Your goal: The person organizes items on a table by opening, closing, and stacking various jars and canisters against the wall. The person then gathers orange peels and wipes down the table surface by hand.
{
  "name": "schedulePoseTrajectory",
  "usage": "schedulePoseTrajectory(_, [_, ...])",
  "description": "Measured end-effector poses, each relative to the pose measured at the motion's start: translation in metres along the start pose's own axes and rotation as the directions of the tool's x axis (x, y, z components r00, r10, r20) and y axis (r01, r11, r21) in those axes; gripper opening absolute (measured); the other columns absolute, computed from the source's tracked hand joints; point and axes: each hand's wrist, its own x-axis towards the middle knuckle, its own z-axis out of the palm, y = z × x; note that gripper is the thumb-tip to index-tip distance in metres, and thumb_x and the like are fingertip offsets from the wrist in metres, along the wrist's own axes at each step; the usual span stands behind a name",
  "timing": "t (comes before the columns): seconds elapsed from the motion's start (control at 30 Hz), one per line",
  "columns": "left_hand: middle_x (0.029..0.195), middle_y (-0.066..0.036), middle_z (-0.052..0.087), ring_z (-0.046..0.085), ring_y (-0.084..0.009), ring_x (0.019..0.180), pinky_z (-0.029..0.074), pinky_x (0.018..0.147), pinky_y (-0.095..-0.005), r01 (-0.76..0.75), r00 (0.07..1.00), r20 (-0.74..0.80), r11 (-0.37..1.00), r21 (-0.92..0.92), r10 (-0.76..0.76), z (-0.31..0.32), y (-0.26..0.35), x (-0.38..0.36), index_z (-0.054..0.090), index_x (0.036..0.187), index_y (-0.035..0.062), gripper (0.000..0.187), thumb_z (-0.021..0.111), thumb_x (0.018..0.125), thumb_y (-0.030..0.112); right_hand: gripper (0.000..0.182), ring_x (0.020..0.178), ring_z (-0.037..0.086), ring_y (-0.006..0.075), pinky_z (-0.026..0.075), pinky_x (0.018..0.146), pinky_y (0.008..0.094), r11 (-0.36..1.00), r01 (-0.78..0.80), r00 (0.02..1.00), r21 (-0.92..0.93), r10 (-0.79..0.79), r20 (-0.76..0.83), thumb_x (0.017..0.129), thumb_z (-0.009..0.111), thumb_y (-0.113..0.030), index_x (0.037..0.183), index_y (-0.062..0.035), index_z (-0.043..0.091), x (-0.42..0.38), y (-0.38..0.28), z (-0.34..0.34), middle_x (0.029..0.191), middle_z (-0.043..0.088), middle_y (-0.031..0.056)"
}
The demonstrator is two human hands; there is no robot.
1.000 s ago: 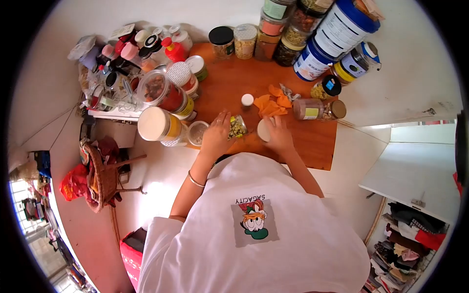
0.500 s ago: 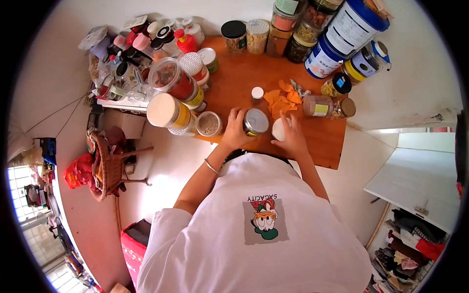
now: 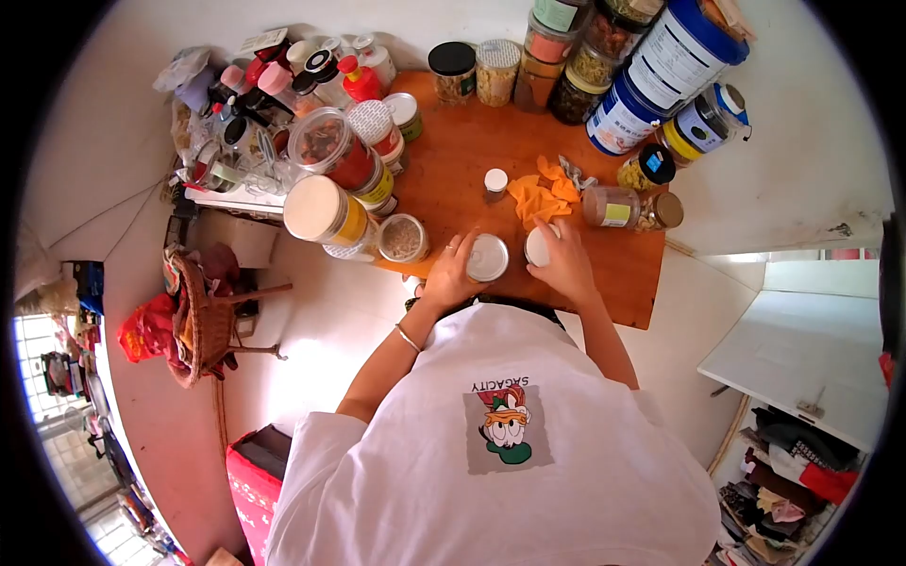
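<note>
Near the front edge of the wooden table, my left hand (image 3: 450,271) is curled round the left side of a jar with a silver lid (image 3: 488,258). That jar stands upright with its lid facing up. To its right, my right hand (image 3: 565,263) has its thumb and fingers round a white-lidded container (image 3: 538,247), partly covered by the hand. A small white-capped bottle (image 3: 495,180) stands farther back, beside a crumpled orange cloth (image 3: 544,195). Left of my left hand is an open-looking round jar (image 3: 403,238) with grainy contents.
Stacked jars (image 3: 342,181) and several bottles crowd the left side of the wooden table (image 3: 444,141). At the back right stand more jars and a large blue-and-white tub (image 3: 672,58). Two jars, one clear (image 3: 612,207), lie at the right. A wicker chair (image 3: 209,316) is at left.
The silver-lidded jar has moved slightly left and toward my body, and its side now shows less. My left hand has shifted down with it. My right hand stays at the white-lidded container.
</note>
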Motion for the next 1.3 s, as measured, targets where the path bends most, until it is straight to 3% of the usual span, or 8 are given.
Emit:
schedulePoseTrajectory(0.23, [0.124, -0.020, 0.054, 0.057, -0.0380, 0.111, 0.050, 0.092, -0.0424, 0.021, 1.000, -0.016, 0.997, -0.080, -0.022, -0.021, 0.018, 0.013, 0.042, 0.138, 0.0032, 0.093, 0.088, 0.059, 0.020, 0.074, 0.125, 0.048, 0.0367, 0.042, 0.103, 0.0436, 0.957, 0.196, 0.956, 0.215, -0.138, -0.258, 0.070, 0.081, -0.022, 0.137, -0.0145, 0.050, 0.091, -0.022, -0.086, 0.131, 0.047, 0.0173])
schedulePoseTrajectory(0.4, [0.125, -0.020, 0.054, 0.057, -0.0371, 0.111, 0.050, 0.092, -0.0418, -0.008, 0.999, -0.036, 0.994, -0.109, 0.004, -0.055, 0.039, 0.027, 0.043, 0.138, 0.0030, 0.091, 0.087, 0.060, 0.020, 0.070, 0.119, 0.051, 0.0360, 0.044, 0.101, 0.0434, 0.920, 0.391, 0.867, -0.021, -0.376, -0.327, 0.072, 0.079, -0.027, 0.134, -0.0109, 0.053, 0.209, -0.044, -0.135, 0.127, 0.051, 0.0177])
schedulePoseTrajectory(0.47, [0.125, -0.020, 0.054, 0.057, -0.0367, 0.111, 0.050, 0.092, -0.0414, -0.002, 0.999, -0.039, 0.995, -0.100, -0.002, -0.061, 0.038, 0.031, 0.043, 0.138, 0.0029, 0.091, 0.087, 0.060, 0.020, 0.071, 0.114, 0.053, 0.0357, 0.045, 0.098, 0.0429, 0.855, 0.410, 0.800, -0.318, -0.505, -0.325, 0.073, 0.077, -0.028, 0.136, -0.0102, 0.052, 0.254, -0.050, -0.145, 0.122, 0.055, 0.0163])
schedulePoseTrajectory(0.77, [0.133, -0.022, 0.047, 0.051, -0.0403, 0.119, 0.046, 0.099, -0.0426, -0.016, 0.995, 0.097, 0.999, -0.036, 0.019, -0.029, 0.004, 0.022, 0.035, 0.143, 0.0047, 0.092, 0.083, 0.065, 0.016, 0.061, 0.109, 0.057, 0.0412, 0.050, 0.092, 0.0460, 0.816, 0.238, 0.954, -0.527, -0.299, -0.032, 0.078, 0.076, -0.030, 0.129, -0.0050, 0.053, 0.370, -0.037, -0.125, 0.118, 0.058, 0.0212])
schedulePoseTrajectory(0.97, [0.138, -0.025, 0.042, 0.047, -0.0422, 0.124, 0.044, 0.102, -0.0438, 0.032, 0.976, 0.218, 0.998, -0.046, -0.021, -0.020, -0.004, 0.029, 0.032, 0.143, 0.0044, 0.092, 0.080, 0.066, 0.012, 0.072, 0.125, 0.047, 0.0416, 0.044, 0.102, 0.0453, 0.757, 0.247, 0.839, -0.604, -0.479, -0.257, 0.080, 0.074, -0.039, 0.138, -0.0053, 0.046, 0.351, -0.044, -0.115, 0.137, 0.047, 0.0243])
schedulePoseTrajectory(1.07, [0.141, -0.025, 0.039, 0.044, -0.0428, 0.128, 0.041, 0.105, -0.0450, 0.029, 0.973, 0.228, 0.999, -0.031, -0.021, -0.006, -0.018, 0.027, 0.030, 0.144, 0.0049, 0.093, 0.081, 0.066, 0.014, 0.076, 0.130, 0.044, 0.0363, 0.040, 0.107, 0.0420, 0.812, 0.484, 0.799, -0.326, -0.562, -0.216, 0.082, 0.073, -0.038, 0.143, -0.0081, 0.041, 0.315, -0.098, -0.114, 0.145, 0.041, 0.0204])
schedulePoseTrajectory(1.17, [0.143, -0.026, 0.037, 0.041, -0.0434, 0.131, 0.038, 0.108, -0.0468, -0.088, 0.985, 0.152, 0.994, 0.069, 0.077, -0.011, -0.012, 0.032, 0.031, 0.144, 0.0060, 0.093, 0.082, 0.067, 0.017, 0.085, 0.128, 0.047, 0.0310, 0.040, 0.107, 0.0403, 0.556, 0.818, 0.569, 0.144, -0.819, -0.073, 0.072, 0.081, -0.031, 0.143, -0.0084, 0.040, 0.274, -0.171, -0.113, 0.144, 0.042, 0.0156])
schedulePoseTrajectory(1.3, [0.134, -0.024, 0.047, 0.049, -0.0414, 0.122, 0.045, 0.100, -0.0473, -0.276, 0.960, 0.044, 0.961, -0.002, 0.275, -0.046, 0.027, 0.046, 0.042, 0.136, 0.0040, 0.077, 0.080, 0.071, 0.015, 0.086, 0.124, 0.050, 0.0303, 0.041, 0.106, 0.0394, 0.410, 0.907, 0.419, 0.098, -0.904, -0.089, 0.067, 0.083, -0.025, 0.142, -0.0109, 0.043, 0.250, -0.234, -0.080, 0.141, 0.044, 0.0131])
